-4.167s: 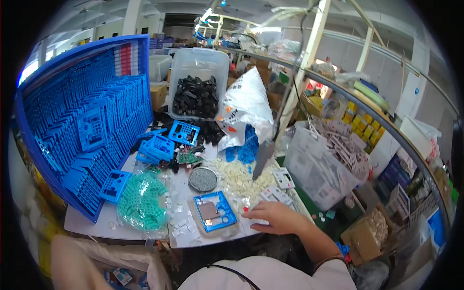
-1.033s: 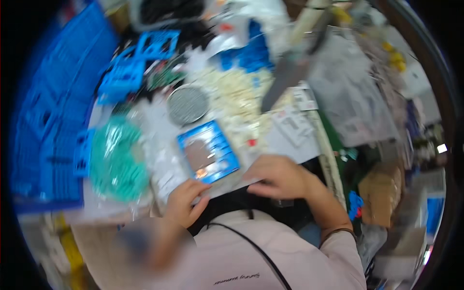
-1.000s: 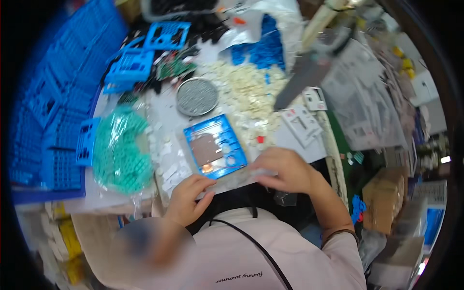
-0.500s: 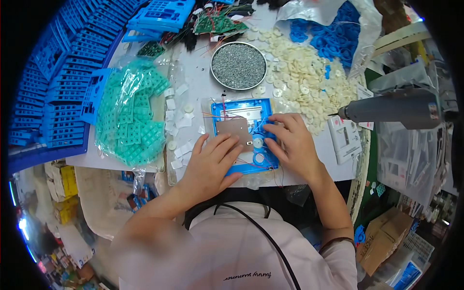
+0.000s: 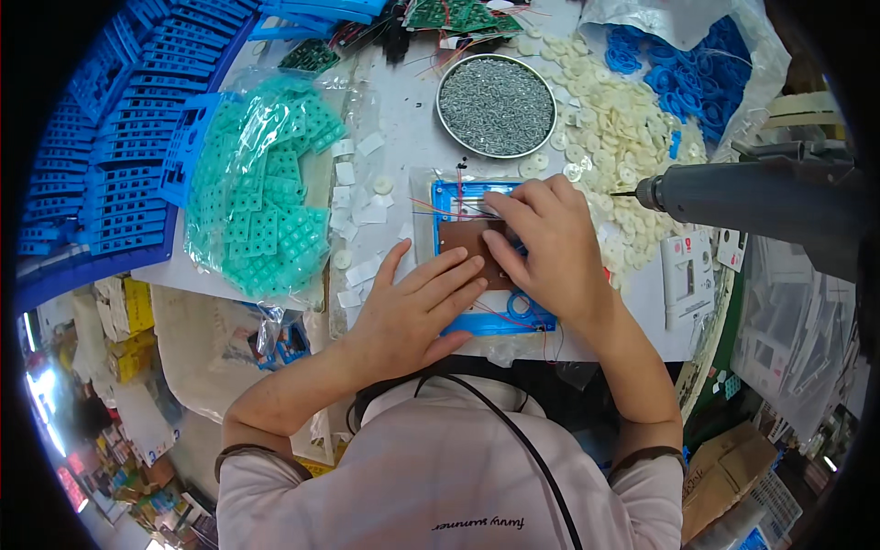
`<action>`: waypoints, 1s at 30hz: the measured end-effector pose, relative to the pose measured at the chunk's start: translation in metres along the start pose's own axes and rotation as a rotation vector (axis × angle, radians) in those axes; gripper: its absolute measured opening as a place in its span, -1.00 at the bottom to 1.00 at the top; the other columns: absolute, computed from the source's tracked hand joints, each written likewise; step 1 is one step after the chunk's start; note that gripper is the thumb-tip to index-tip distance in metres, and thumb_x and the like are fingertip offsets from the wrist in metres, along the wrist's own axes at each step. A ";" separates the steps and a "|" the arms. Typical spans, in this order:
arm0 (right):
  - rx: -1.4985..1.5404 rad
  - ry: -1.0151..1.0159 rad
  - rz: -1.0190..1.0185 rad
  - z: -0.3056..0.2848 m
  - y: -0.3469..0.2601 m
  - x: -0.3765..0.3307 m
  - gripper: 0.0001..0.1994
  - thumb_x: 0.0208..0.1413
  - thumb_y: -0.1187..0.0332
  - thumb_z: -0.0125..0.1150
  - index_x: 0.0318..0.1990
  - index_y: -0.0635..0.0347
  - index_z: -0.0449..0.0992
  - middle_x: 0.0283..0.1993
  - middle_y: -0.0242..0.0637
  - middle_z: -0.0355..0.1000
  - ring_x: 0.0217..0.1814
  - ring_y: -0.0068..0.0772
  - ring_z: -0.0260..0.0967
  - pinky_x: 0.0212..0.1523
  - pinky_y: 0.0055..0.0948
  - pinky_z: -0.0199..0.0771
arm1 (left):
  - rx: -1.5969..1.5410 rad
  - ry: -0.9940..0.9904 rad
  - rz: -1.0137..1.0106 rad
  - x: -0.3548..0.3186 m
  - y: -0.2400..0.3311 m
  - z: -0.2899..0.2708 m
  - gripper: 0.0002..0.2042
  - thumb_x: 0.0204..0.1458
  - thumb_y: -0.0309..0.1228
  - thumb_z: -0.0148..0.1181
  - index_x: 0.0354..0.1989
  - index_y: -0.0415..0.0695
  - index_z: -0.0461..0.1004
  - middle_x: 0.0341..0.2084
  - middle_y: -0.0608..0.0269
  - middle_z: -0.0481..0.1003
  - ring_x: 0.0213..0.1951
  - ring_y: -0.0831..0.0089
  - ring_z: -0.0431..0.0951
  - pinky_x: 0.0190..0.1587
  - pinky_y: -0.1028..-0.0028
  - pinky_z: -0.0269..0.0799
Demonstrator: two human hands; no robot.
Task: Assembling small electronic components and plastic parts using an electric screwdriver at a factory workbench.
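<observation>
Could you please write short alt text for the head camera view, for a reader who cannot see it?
Seen from above, a person's left hand and right hand press on a brown circuit board seated in a blue plastic frame on a cluttered white table. Around it lie a round tin of small screws, a bag of teal keypads and a grey power screwdriver.
</observation>
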State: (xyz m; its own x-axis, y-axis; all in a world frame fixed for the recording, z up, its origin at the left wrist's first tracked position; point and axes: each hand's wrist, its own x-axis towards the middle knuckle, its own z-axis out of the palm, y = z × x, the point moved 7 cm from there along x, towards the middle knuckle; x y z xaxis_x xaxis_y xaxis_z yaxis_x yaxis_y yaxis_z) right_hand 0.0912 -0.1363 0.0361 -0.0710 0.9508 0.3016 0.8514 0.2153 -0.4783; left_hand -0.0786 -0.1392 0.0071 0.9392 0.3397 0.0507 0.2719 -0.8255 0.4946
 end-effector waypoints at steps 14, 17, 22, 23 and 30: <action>-0.074 -0.123 -0.084 0.008 -0.026 -0.021 -0.64 -0.03 0.34 0.41 -0.04 0.23 0.63 0.01 -0.22 0.49 0.05 -0.07 0.34 0.16 0.01 0.29 | -0.199 0.330 0.016 -0.001 -0.017 -0.032 -0.74 0.03 -0.46 0.34 -0.08 -0.07 0.57 -0.05 0.24 0.57 0.02 0.21 0.56 0.12 0.06 0.34; 0.081 -0.053 -0.130 -0.004 -0.012 -0.027 -0.67 -0.03 0.41 0.40 -0.04 0.20 0.65 -0.03 -0.22 0.51 0.04 -0.05 0.36 0.11 -0.03 0.35 | -0.180 0.488 -0.202 0.023 -0.039 -0.060 -0.79 0.04 -0.48 0.32 -0.13 -0.14 0.58 -0.21 0.20 0.59 -0.18 0.21 0.55 -0.11 0.25 0.42; 0.128 0.165 0.049 -0.036 0.026 -0.032 -0.73 -0.03 0.56 0.34 -0.11 0.21 0.66 -0.12 -0.21 0.53 -0.04 -0.05 0.39 -0.01 -0.18 0.45 | -0.084 0.595 -0.306 0.063 -0.078 -0.051 -0.83 0.08 -0.44 0.30 -0.17 -0.22 0.60 -0.32 0.15 0.58 -0.25 0.21 0.54 -0.17 0.34 0.42; 0.125 0.195 0.074 -0.038 0.031 -0.032 -0.74 -0.04 0.58 0.34 -0.13 0.22 0.66 -0.14 -0.21 0.54 -0.05 -0.05 0.40 -0.03 -0.21 0.46 | -0.094 0.551 -0.310 0.066 -0.081 -0.045 -0.83 0.09 -0.44 0.29 -0.19 -0.22 0.61 -0.32 0.15 0.58 -0.25 0.21 0.54 -0.16 0.33 0.42; 0.061 0.060 0.023 -0.023 0.029 -0.029 -0.71 -0.09 0.56 0.36 -0.13 0.15 0.66 -0.08 -0.23 0.53 0.04 -0.03 0.39 0.00 -0.17 0.50 | -0.183 0.516 -0.219 0.073 -0.064 -0.046 -0.88 0.10 -0.46 0.31 -0.23 -0.21 0.61 -0.37 0.18 0.59 -0.30 0.28 0.54 -0.18 0.37 0.43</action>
State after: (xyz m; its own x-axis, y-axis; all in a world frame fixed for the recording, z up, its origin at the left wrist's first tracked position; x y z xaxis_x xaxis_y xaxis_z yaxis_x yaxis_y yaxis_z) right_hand 0.1301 -0.1632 0.0325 -0.0191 0.9408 0.3384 0.8193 0.2087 -0.5341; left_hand -0.0367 -0.0409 0.0189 0.6291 0.7067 0.3238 0.3640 -0.6359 0.6805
